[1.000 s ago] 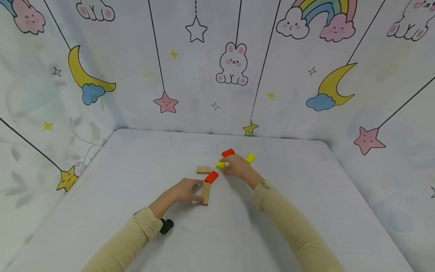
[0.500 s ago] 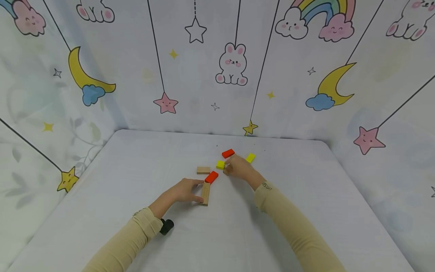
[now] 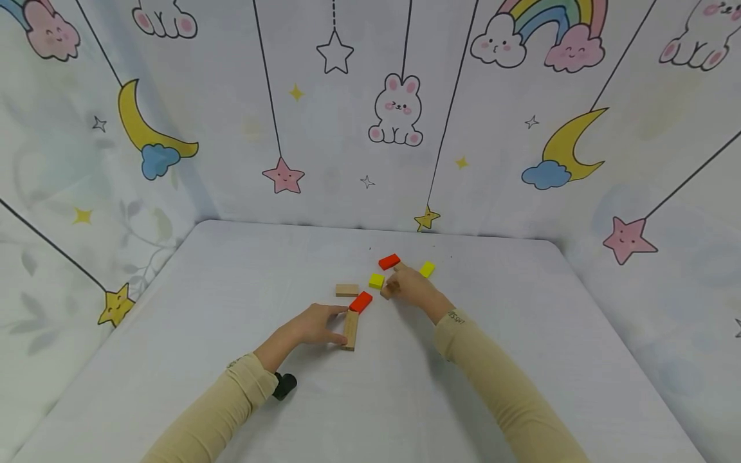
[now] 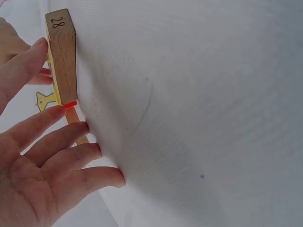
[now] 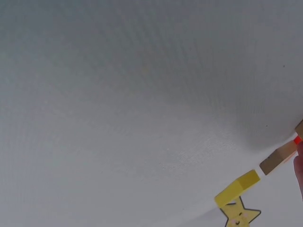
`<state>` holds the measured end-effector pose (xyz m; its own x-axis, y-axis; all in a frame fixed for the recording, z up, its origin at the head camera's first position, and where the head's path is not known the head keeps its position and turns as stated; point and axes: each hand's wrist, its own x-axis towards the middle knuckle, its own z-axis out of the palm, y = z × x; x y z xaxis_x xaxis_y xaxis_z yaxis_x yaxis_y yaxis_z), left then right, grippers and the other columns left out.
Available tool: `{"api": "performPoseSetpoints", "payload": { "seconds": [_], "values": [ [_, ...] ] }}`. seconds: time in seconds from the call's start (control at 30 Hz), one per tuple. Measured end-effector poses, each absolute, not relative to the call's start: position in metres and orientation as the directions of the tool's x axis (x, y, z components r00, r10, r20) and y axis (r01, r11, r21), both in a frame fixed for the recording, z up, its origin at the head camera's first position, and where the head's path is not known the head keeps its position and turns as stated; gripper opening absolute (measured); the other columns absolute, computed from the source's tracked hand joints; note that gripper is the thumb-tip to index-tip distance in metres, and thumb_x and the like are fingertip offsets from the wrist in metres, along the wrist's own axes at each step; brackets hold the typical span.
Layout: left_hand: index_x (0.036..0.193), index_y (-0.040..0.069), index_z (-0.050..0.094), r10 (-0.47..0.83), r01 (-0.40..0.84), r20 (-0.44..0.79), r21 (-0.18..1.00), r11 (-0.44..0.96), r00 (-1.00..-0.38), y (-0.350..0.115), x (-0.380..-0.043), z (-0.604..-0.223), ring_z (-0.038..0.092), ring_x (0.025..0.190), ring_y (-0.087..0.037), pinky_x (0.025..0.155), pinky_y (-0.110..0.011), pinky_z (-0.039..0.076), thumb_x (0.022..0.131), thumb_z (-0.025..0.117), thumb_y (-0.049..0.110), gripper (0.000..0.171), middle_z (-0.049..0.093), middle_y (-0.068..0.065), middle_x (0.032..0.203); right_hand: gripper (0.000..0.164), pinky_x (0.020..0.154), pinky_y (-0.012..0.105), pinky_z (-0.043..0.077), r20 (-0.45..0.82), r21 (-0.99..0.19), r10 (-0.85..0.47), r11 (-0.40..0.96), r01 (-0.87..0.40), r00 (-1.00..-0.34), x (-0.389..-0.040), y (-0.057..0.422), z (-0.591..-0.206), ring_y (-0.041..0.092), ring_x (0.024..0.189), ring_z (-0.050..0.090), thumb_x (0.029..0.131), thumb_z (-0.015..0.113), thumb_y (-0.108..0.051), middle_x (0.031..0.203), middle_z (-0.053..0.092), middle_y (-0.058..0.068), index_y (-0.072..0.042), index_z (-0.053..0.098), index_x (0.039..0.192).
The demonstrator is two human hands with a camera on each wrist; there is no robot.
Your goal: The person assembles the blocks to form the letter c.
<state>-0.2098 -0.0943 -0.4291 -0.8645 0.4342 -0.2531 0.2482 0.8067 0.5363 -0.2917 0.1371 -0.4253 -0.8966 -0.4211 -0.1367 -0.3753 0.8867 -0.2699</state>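
In the head view my left hand (image 3: 312,325) spans a plain wooden block (image 3: 350,330), thumb at its near end and index finger at its far end. The left wrist view shows this block stamped 28, the other fingers spread nearly straight on the cloth. A red block (image 3: 361,302) lies at its far end. My right hand (image 3: 410,285) is curled just right of a small yellow block (image 3: 377,281). It pinches a wooden block (image 5: 300,128), mostly hidden by the fingers and cut off at the right wrist view's edge.
Beyond the right hand lie another red block (image 3: 389,262), a partly hidden wooden block (image 5: 277,159) and a second yellow block (image 3: 427,269). A wooden block (image 3: 347,290) lies left of the middle. A black cylindrical device (image 3: 284,386) is under the left wrist. Patterned cloth walls surround the white table (image 3: 260,257).
My right index finger has drawn back from over the small yellow block and curled in, and that hand has shifted slightly right. The left hand and the blocks stay in place.
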Motion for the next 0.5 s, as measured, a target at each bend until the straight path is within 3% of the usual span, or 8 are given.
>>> {"api": "performPoseSetpoints", "payload": {
  "seconds": [0.17,0.4,0.5],
  "values": [
    [0.133,0.008,0.047,0.431,0.244,-0.257,0.536,0.809,-0.865,-0.0940,-0.2105,-0.4286,0.043,0.122,-0.028,0.098,-0.045,0.035,0.076,0.075,0.030,0.067,0.050,-0.014,0.130,0.023,0.100,0.035,0.034,-0.135,-0.289,-0.421,0.883,-0.371,-0.897,-0.2926,0.1393,-0.4261,0.026,0.126,0.039,0.085,0.063,-0.005,0.125,0.055,0.013,-0.004,0.068,0.108],
    [0.134,0.009,0.047,0.434,0.246,-0.254,0.540,0.805,-0.864,-0.0949,-0.2109,-0.4282,0.044,0.121,-0.029,0.098,-0.045,0.036,0.076,0.075,0.028,0.067,0.050,-0.015,0.129,0.022,0.101,0.037,0.033,-0.173,-0.323,-0.393,0.889,-0.325,-0.903,-0.2897,0.1406,-0.4247,0.028,0.131,0.032,0.083,0.066,-0.008,0.142,0.036,0.014,-0.005,0.069,0.105],
    [0.133,0.010,0.047,0.437,0.248,-0.253,0.541,0.803,-0.863,-0.0952,-0.2108,-0.4285,0.045,0.121,-0.029,0.097,-0.045,0.036,0.076,0.075,0.028,0.066,0.051,-0.015,0.129,0.023,0.100,0.035,0.035,-0.176,-0.330,-0.390,0.888,-0.319,-0.904,-0.2894,0.1414,-0.4253,0.027,0.130,0.034,0.081,0.068,-0.012,0.140,0.039,0.013,-0.005,0.069,0.104]
  ]
}}
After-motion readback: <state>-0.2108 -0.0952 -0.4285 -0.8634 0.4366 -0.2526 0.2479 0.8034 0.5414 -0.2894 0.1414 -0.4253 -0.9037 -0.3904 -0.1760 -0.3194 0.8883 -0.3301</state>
